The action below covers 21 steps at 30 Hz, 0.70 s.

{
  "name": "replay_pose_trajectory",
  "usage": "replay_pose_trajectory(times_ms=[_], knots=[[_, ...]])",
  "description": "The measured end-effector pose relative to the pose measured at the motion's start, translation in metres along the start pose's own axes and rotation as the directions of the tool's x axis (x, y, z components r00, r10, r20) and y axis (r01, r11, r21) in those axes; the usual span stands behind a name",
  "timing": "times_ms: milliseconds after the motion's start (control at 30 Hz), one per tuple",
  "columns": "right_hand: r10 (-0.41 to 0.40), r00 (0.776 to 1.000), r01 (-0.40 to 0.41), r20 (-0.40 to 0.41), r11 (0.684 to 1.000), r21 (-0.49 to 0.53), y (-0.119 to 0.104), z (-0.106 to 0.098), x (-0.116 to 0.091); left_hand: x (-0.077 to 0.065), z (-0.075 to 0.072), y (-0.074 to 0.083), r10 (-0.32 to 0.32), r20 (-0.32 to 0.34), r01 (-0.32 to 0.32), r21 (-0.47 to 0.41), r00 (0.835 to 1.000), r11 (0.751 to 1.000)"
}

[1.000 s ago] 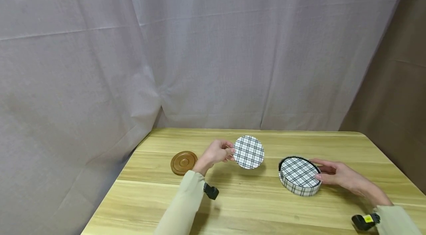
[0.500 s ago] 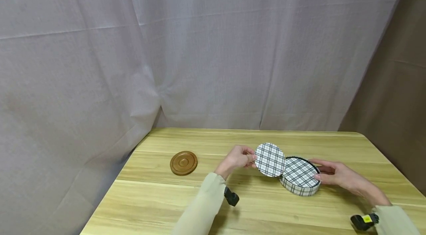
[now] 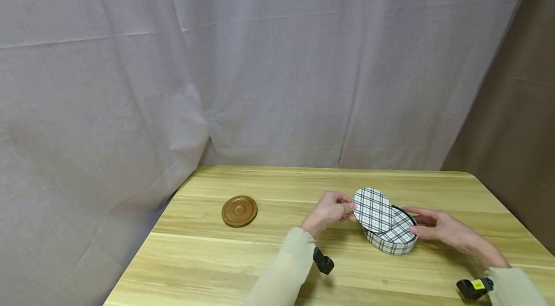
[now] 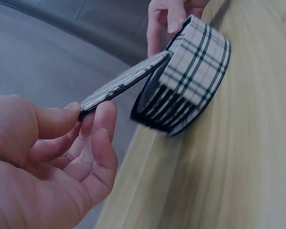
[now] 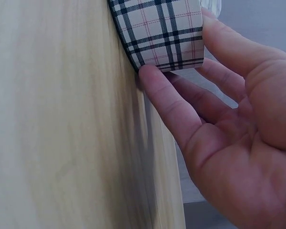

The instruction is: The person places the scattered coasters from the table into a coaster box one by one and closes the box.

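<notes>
My left hand pinches a round plaid coaster by its near-left edge, thumb on top and fingers beneath. The coaster is tilted, and its far edge rests over the round plaid coaster holder. In the left wrist view, edges of several stacked coasters show through a gap in the holder's side. My right hand grips the holder at its right side, thumb at the rim and fingers along the wall, as the right wrist view also shows against the plaid wall.
A round brown wooden coaster or lid with ring grooves lies at the left of the wooden table. A grey curtain hangs behind the table, and a brown one at the right.
My left hand has carried the plaid coaster rightward, from apart from the holder to over its left part. The right hand and holder have stayed in place.
</notes>
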State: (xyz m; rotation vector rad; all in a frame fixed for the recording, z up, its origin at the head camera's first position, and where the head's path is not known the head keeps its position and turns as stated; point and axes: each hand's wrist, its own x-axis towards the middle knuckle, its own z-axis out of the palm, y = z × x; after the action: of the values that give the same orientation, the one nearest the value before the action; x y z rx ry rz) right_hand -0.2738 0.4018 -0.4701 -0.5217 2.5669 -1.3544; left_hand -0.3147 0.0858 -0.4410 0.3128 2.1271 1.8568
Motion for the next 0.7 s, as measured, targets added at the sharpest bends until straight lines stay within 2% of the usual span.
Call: replay_pose_trajectory(times_ms=[233,400,533,700], knots=[[-0.015,1.000,0.015,0.002,1.000,0.008,0.001,0.001,0.001,0.004,0.022,-0.005,-0.036,0.000,0.036,-0.075,0.999,0.997],[-0.007,1.000,0.007,0.010,1.000,0.004,-0.002,0.002,0.002,0.005,0.031,-0.008,-0.048,0.003,0.048,-0.120,0.999,0.992],[0.006,1.000,-0.006,0.015,1.000,0.016,-0.004,0.001,0.002,0.003,0.036,-0.008,-0.053,0.012,0.054,-0.104,0.999,0.993],[0.012,1.000,-0.012,0.016,1.000,0.006,-0.003,0.000,0.000,0.002,0.040,-0.009,-0.056,-0.016,0.055,-0.051,0.998,0.997]])
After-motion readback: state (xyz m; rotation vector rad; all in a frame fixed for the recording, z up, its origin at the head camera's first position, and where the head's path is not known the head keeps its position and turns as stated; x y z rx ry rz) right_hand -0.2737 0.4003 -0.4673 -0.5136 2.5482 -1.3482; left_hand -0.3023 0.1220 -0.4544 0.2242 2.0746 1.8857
